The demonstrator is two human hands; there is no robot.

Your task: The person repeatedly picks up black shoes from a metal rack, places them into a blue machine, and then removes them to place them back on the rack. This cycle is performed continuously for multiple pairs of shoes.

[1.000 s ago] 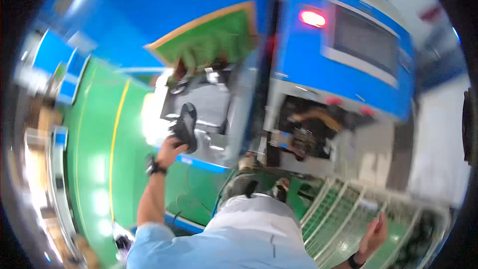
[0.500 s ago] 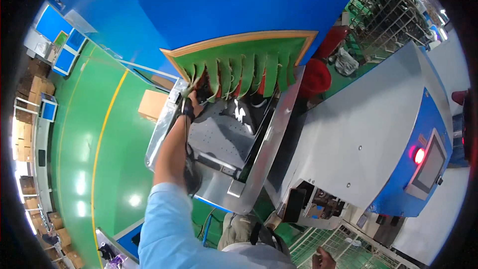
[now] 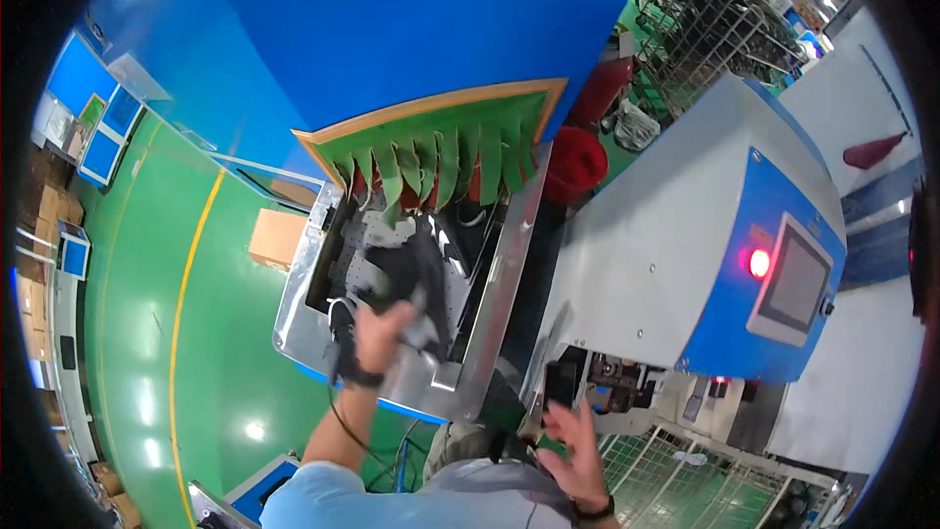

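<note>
So, black shoes (image 3: pixel 453 245) inside a metal tray (image 3: pixel 510 253)

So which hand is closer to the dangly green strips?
Left. The left hand is at the near end of the metal tray in front of the green strips; the right hand is farther away, off to the tray's right.

A curtain (image 3: pixel 436 162) is hanging across the far end of the surface (image 3: pixel 294 318), and shoes (image 3: pixel 452 247) are lying just before it. A carton (image 3: pixel 279 237) is sitting left; a machine (image 3: pixel 622 245) is standing right, with a bucket (image 3: pixel 575 167) and, farther back, a rack (image 3: pixel 725 24) standing behind.
</note>
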